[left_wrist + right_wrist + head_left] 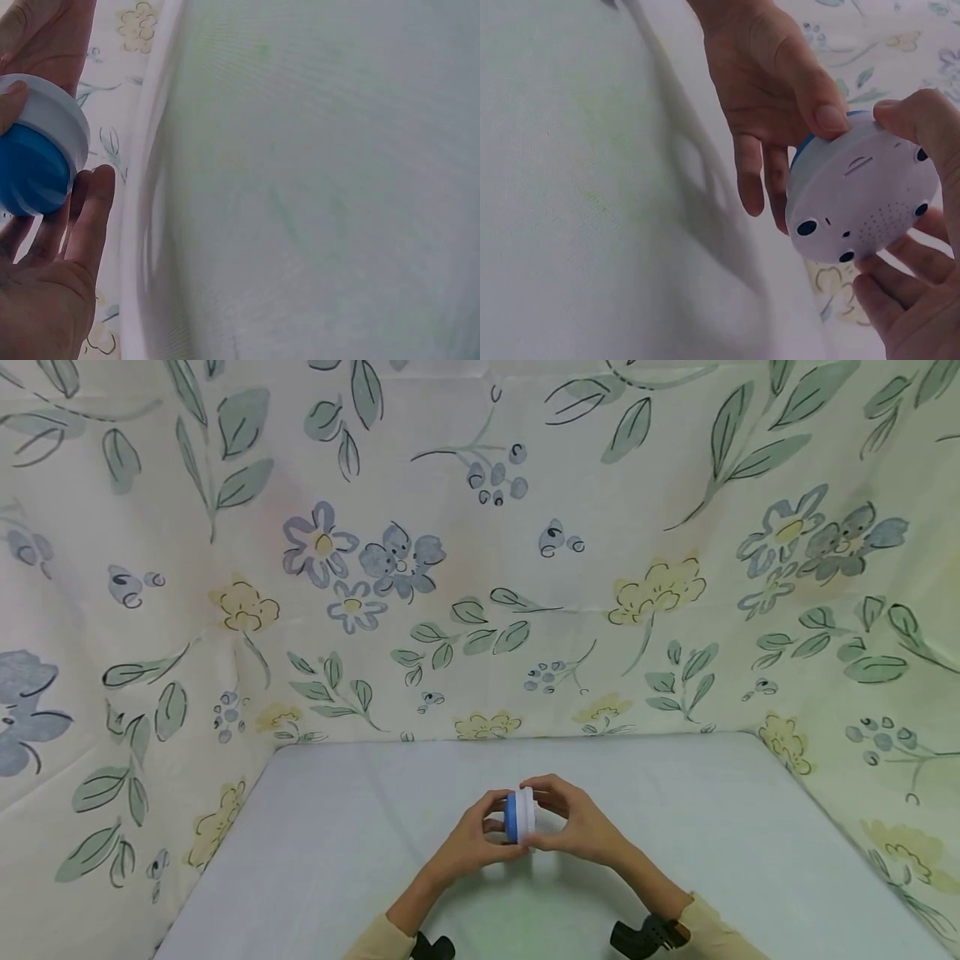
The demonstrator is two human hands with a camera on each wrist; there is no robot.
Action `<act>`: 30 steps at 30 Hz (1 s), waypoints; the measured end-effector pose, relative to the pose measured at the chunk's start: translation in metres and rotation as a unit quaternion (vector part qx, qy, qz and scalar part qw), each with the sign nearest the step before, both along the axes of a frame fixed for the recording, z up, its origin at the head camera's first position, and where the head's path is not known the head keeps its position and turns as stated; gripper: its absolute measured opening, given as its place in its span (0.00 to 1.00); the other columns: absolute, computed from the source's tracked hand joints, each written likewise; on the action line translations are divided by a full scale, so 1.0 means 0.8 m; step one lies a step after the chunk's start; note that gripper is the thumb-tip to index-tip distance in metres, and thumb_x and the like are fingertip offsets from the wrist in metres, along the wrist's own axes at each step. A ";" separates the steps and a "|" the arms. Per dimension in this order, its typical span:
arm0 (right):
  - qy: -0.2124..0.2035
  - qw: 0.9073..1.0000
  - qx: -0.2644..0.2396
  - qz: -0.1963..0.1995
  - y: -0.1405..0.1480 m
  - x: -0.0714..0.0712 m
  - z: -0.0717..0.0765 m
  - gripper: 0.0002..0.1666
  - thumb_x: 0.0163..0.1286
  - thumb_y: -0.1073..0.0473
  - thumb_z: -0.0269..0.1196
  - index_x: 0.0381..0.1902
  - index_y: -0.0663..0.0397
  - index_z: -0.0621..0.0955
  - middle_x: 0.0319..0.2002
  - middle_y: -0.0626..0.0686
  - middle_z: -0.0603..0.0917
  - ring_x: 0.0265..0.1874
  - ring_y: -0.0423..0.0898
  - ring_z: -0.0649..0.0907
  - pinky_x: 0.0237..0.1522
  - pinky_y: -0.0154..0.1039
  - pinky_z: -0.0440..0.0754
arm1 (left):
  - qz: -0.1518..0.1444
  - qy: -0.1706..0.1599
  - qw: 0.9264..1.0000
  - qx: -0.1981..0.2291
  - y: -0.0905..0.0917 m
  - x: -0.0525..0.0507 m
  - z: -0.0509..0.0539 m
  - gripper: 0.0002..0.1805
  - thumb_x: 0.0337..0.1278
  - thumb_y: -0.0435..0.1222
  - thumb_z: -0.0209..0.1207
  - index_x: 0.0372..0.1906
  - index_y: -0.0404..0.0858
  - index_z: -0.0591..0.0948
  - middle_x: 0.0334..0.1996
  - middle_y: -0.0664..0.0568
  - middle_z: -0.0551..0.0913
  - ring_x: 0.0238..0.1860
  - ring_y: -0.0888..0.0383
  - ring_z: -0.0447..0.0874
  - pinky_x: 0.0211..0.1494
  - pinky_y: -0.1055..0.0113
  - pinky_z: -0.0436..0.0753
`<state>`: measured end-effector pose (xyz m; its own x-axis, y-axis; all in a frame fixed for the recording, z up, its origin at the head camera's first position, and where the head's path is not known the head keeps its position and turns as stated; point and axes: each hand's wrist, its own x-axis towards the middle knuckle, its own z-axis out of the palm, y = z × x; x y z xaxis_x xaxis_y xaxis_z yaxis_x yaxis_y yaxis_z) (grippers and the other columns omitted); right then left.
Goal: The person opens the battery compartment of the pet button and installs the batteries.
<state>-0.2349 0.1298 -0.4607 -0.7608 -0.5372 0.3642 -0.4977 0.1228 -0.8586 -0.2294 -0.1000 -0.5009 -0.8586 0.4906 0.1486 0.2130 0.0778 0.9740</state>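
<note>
A round white device with a blue domed side [522,816] is held upright on its edge above the table, between both hands. My left hand [471,842] grips it from the blue side, thumb below and fingers around the rim. My right hand [583,823] grips the white side by its edge, thumb and fingers apart. In the right wrist view the white base [866,196] shows dark round feet, a patch of small holes and a slot. The left wrist view shows the smooth blue dome [31,171], partly cut off by the frame.
A white cloth covers the table [360,827]. Behind it and at the sides hangs a curtain printed with flowers and leaves [480,568]. A black band with a camera [648,937] sits on the right wrist, and another [432,947] on the left.
</note>
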 end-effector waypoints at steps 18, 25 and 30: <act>-0.046 0.998 0.044 0.000 0.021 -0.016 -0.038 0.44 0.59 0.57 0.79 0.70 0.55 0.72 0.65 0.52 0.77 0.64 0.52 0.76 0.66 0.49 0.71 | 0.073 0.095 0.993 -0.015 -0.007 -0.006 -0.001 0.39 0.48 0.35 0.79 0.67 0.38 0.75 0.61 0.52 0.78 0.58 0.50 0.78 0.56 0.63 0.82; -0.044 0.997 0.055 -0.031 0.024 -0.017 -0.043 0.43 0.54 0.55 0.81 0.66 0.53 0.76 0.61 0.52 0.78 0.63 0.55 0.76 0.65 0.53 0.71 | 0.069 0.083 0.994 -0.024 -0.008 -0.008 0.000 0.37 0.47 0.34 0.79 0.65 0.36 0.78 0.58 0.53 0.80 0.58 0.50 0.79 0.57 0.62 0.81; -0.041 0.994 0.088 -0.049 0.027 -0.018 -0.048 0.42 0.52 0.51 0.83 0.64 0.52 0.79 0.57 0.49 0.80 0.59 0.53 0.78 0.62 0.53 0.76 | 0.060 0.067 0.995 -0.040 -0.009 -0.010 -0.005 0.34 0.47 0.35 0.79 0.63 0.39 0.80 0.57 0.53 0.81 0.57 0.49 0.81 0.58 0.60 0.81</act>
